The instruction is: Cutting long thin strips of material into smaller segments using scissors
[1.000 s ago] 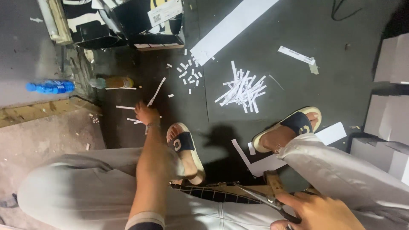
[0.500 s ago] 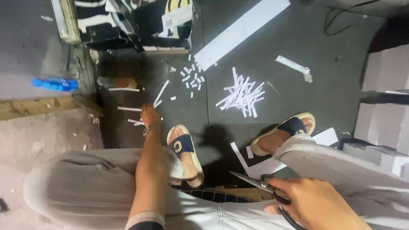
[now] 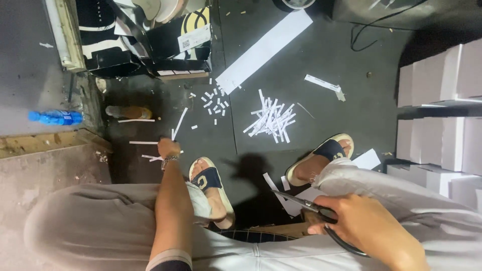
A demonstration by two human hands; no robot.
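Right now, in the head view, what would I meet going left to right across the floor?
Blue bottle → left hand on paper strips → left sandal → pile of white strips → right sandal → right hand holding scissors → white boxes.

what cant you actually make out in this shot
- Left hand, head view: seen from behind at the end of the arm, so its fingers and any paper strip they pinch are hidden.
- Scissors, head view: the right hand covers the handles.
- Print on the black-and-white boxes: too small, and cut by the top edge.
- White blocks: cut off by the right edge.
- Blue bottle: too small to see contents.
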